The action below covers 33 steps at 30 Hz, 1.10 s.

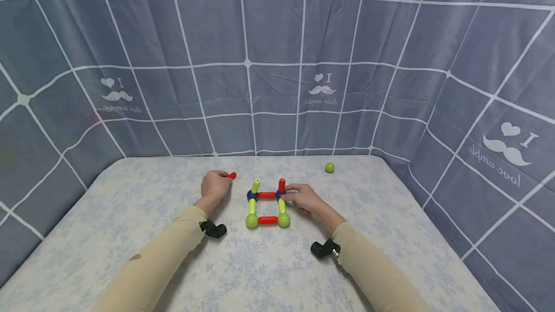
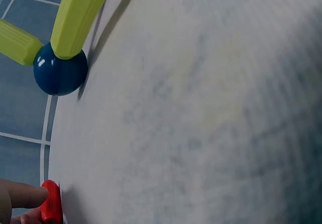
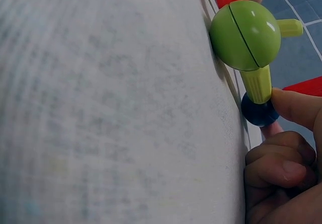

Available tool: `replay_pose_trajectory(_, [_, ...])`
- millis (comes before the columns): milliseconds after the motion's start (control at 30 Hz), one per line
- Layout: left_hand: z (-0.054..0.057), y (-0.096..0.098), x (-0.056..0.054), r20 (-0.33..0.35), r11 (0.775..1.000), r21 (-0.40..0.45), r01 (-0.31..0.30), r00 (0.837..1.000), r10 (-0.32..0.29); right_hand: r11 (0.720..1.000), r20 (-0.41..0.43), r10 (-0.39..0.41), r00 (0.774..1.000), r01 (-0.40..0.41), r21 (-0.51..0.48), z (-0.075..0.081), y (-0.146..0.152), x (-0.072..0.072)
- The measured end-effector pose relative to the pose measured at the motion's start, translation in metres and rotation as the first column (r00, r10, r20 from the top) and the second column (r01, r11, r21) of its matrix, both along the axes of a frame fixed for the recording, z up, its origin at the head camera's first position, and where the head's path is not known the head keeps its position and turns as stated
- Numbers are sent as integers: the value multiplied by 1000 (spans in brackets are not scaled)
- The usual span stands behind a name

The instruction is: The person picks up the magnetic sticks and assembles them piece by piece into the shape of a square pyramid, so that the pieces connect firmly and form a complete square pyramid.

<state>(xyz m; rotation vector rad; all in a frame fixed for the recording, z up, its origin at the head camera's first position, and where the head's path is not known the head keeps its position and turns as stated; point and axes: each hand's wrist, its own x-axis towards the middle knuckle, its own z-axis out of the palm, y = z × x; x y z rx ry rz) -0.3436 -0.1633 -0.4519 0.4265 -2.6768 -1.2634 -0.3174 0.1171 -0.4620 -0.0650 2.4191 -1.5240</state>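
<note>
A square frame of toy rods and balls lies on the table in the head view. Its near corners are green balls point(image 1: 252, 220), its far corners blue balls point(image 1: 252, 195). Red rods point(image 1: 268, 220) form the near and far sides, yellow-green rods point(image 1: 253, 207) the other two. From the far corners rise a yellow-green rod point(image 1: 256, 185) and a red upright rod point(image 1: 282, 185). My right hand point(image 1: 306, 198) pinches the far-right blue ball point(image 3: 257, 109) between thumb and finger. Left of the frame, my left hand point(image 1: 214, 185) pinches a loose red rod point(image 2: 52, 204) near the tabletop.
A single green ball point(image 1: 329, 167) sits by the table's far edge, right of the frame. The table point(image 1: 130, 196) has a pale, blue-mottled cover. Grey-blue curtains point(image 1: 277, 85) with white lines hang behind it and at both sides.
</note>
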Motion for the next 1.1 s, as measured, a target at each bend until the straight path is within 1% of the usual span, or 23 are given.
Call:
replay_pose_trajectory(167, [4, -2, 1, 14, 997, -82, -6, 1000, 8, 1000, -6, 9, 1000, -9, 1, 1, -1, 0])
replay_pose_trajectory(267, [9, -3, 3, 27, 991, -135, 8, 1000, -4, 1000, -7, 12, 1000, -12, 0, 2, 0, 0])
replay_pose_trajectory(433, [14, -5, 2, 54, 976, -210, 65, 997, -54, 1000, -4, 17, 1000, -18, -26, 3, 1, 0])
replay_pose_trajectory(533, [16, -6, 1, 76, 967, -234, 96, 994, -81, 1000, -4, 14, 1000, -14, -20, 2, 1, 0])
replay_pose_trajectory(600, [17, -7, 1, 90, 966, -237, 99, 993, -79, 1000, -6, 12, 1000, -12, -10, 2, 1, 1])
replay_pose_trajectory(733, [14, -7, 3, 109, 974, -210, 85, 992, -63, 1000, -12, 17, 1000, -17, 2, 1, 2, 1])
replay_pose_trajectory(867, [11, -7, 5, 87, 981, -180, 69, 995, -54, 1000, -17, 19, 1000, -19, -6, 0, 2, 1])
replay_pose_trajectory(967, [8, -7, 5, 63, 984, -170, 62, 997, -52, 1000, -21, 19, 1000, -19, -9, -1, 3, 0])
replay_pose_trajectory(1100, [4, -7, 6, 46, 985, -164, 56, 998, -49, 1000, -22, 21, 1000, -21, -9, -1, 3, -1])
